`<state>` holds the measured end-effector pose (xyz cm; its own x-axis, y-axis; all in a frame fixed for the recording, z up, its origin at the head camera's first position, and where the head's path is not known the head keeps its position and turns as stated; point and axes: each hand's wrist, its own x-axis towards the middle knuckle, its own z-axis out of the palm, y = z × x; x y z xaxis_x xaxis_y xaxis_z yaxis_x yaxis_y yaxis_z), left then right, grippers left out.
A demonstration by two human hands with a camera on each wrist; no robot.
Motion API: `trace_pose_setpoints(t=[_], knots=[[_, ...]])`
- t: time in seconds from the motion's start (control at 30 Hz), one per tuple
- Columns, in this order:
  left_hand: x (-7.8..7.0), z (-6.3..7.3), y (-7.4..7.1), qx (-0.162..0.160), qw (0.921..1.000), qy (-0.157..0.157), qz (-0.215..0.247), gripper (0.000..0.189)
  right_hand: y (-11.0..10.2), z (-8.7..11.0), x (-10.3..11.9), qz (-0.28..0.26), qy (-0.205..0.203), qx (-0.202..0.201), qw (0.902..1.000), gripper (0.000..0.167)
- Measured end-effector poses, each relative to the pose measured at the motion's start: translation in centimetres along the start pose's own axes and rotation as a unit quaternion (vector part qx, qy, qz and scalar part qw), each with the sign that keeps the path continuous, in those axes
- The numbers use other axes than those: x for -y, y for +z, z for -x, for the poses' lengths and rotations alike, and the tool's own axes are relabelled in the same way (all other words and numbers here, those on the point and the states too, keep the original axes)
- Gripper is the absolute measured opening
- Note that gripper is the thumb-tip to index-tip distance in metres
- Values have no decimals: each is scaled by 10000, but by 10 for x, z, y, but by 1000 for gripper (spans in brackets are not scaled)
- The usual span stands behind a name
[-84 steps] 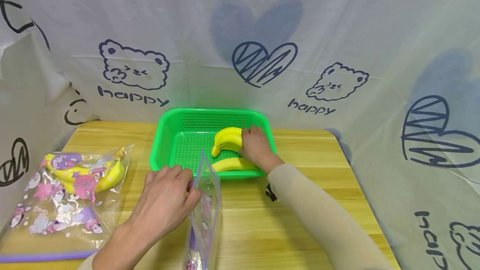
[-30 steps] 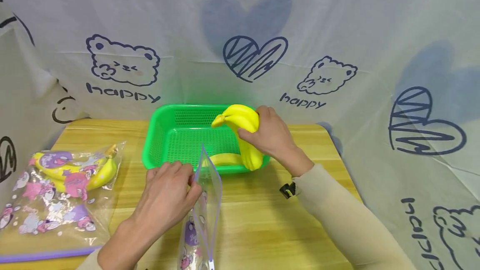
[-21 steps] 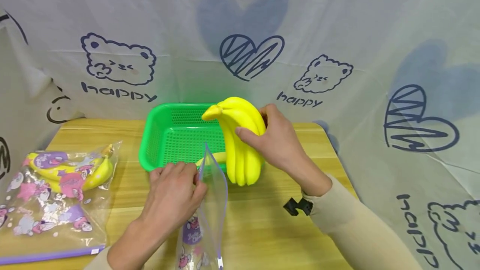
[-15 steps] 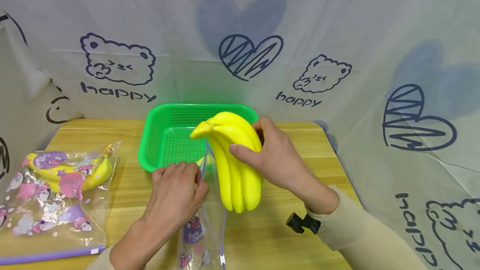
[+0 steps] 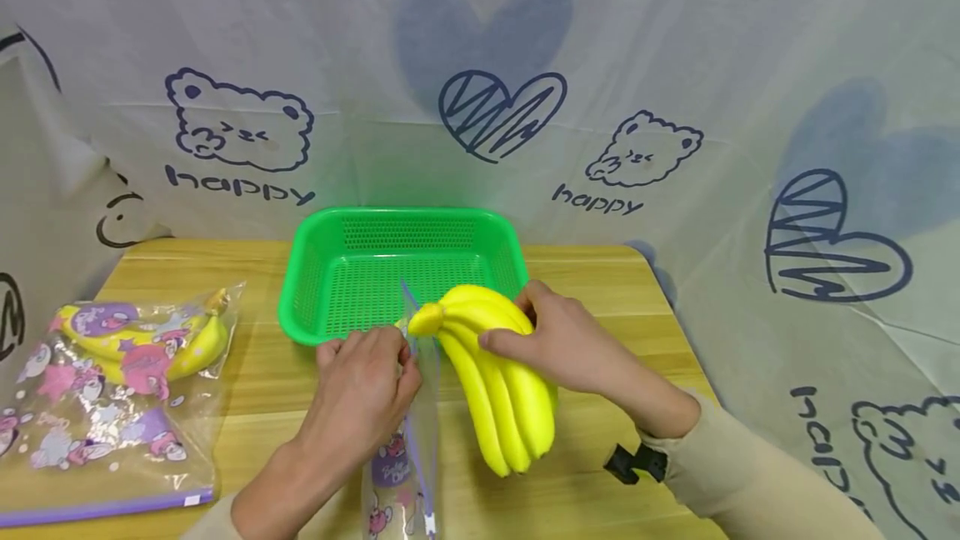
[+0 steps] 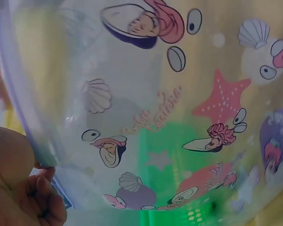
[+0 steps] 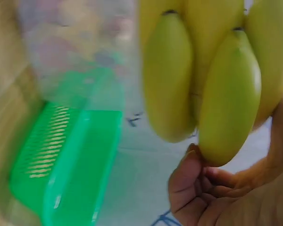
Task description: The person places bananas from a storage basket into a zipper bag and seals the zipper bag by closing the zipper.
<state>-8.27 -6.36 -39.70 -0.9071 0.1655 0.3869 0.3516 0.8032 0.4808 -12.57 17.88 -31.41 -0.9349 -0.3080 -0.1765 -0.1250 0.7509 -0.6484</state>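
Note:
My left hand [image 5: 363, 394] pinches the purple-edged mouth of a clear zip bag [image 5: 393, 473] printed with cartoon shells, held upright with its mouth parted. In the left wrist view the printed bag wall [image 6: 155, 94] fills most of the picture, with a blurred yellow shape behind it. My right hand [image 5: 573, 348] grips a bunch of yellow bananas [image 5: 502, 382], thumb on the near side. The bunch's stem points left at the bag's mouth; whether it is inside I cannot tell. In the right wrist view the banana tips [image 7: 231, 94] show above the curled fingers [image 7: 184, 183].
Behind the hands stands a green perforated basket [image 5: 296, 273]; a sliver of yellow shows by its front rim. To the left on the wooden table [image 5: 600, 298] lies another printed zip bag [image 5: 112, 432] with bananas [image 5: 198, 348] inside. A patterned cloth [image 5: 375, 48] hangs around the table.
My right hand has lifted the banana bunch out of the basket and brought it nearer, down beside the bag's mouth. The left hand keeps its hold on the bag.

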Motion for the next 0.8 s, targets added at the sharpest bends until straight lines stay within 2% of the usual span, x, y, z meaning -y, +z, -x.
trace_pose_setpoints(t=[0.13,0.27,0.37,0.43,0.47,0.57,0.67,0.73,0.8], knots=[[-7,-1,5,702,9955,-410,478,18,-7,4,11,-519,-68,-224,9984,47],[-6,-3,9,1314,9851,-703,861,21,1,6,14,-565,-189,54,9982,47],[-2,-4,10,1536,9748,-1025,1249,16,8,6,9,-384,-137,338,9986,49],[0,-4,9,1598,9679,-1265,1472,12,12,5,6,-143,-22,447,9989,51],[1,-4,8,1580,9668,-1322,1513,10,14,5,4,-21,34,491,9988,51],[0,-3,7,1398,9773,-1123,1129,14,17,5,1,489,115,530,9973,52],[-4,-1,6,1115,9897,-789,439,24,18,5,-1,973,129,456,9941,52],[-6,1,5,955,9931,-678,64,26,18,5,-2,1207,136,411,9917,53],[-7,3,4,850,9940,-683,-79,24,18,4,-3,1337,184,389,9901,56]])
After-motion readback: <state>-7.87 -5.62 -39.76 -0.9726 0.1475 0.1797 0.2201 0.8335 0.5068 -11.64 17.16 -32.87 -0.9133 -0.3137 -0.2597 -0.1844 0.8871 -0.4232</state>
